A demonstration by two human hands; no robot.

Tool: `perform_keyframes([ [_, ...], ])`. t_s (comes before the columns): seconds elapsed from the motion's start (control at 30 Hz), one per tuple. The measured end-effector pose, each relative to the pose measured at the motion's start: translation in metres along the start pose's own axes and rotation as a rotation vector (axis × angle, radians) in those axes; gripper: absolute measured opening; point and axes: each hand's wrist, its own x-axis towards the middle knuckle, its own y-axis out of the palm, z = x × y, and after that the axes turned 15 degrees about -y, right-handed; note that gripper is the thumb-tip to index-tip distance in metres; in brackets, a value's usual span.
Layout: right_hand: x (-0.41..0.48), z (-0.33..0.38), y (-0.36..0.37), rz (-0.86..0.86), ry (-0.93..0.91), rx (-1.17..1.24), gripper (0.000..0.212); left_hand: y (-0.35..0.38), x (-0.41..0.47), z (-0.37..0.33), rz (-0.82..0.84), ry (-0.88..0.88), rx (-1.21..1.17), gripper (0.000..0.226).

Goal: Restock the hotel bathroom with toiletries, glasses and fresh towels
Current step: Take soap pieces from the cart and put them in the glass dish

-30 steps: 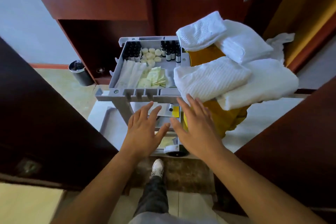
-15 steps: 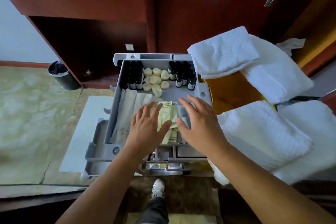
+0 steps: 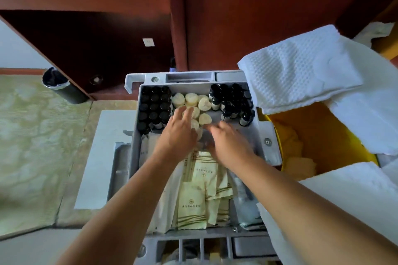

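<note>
A grey cart tray (image 3: 267,135) holds toiletries. Black-capped small bottles (image 3: 154,105) fill its far left, and a second bottle group (image 3: 233,101) stands at the far right. Round cream soaps (image 3: 191,98) lie between them. Pale green sachets (image 3: 200,189) lie at the near end. My left hand (image 3: 178,133) reaches in with straight fingers that touch the soaps. My right hand (image 3: 228,142) is just beside it over the tray's middle, its fingers stretched toward the soaps and blurred. Folded white towels (image 3: 297,71) hang over the cart's right side.
A yellow laundry bag (image 3: 318,135) gapes open right of the tray, with another white towel (image 3: 355,189) on its near edge. Dark wooden cabinets (image 3: 237,17) stand close behind the cart. A black waste bin (image 3: 62,88) and a white mat (image 3: 103,157) are on the floor at left.
The view has closed in on the cart. Both hands moved forward from the tray's near edge, over the sachets, to the soaps in its middle.
</note>
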Motion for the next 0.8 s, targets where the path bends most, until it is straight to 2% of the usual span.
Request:
perform_keyframes([
  [0.17, 0.017, 0.000, 0.011, 0.006, -0.052, 0.025, 0.048, -0.004, 0.021, -0.003, -0.052, 0.026, 0.069, 0.062],
  [0.4, 0.029, 0.003, 0.014, 0.012, -0.103, -0.013, 0.045, 0.001, 0.026, 0.003, -0.040, 0.003, 0.146, 0.051],
  [0.8, 0.036, 0.006, 0.020, -0.027, -0.078, -0.003, 0.035, 0.008, 0.037, 0.002, -0.103, 0.037, 0.196, 0.044],
])
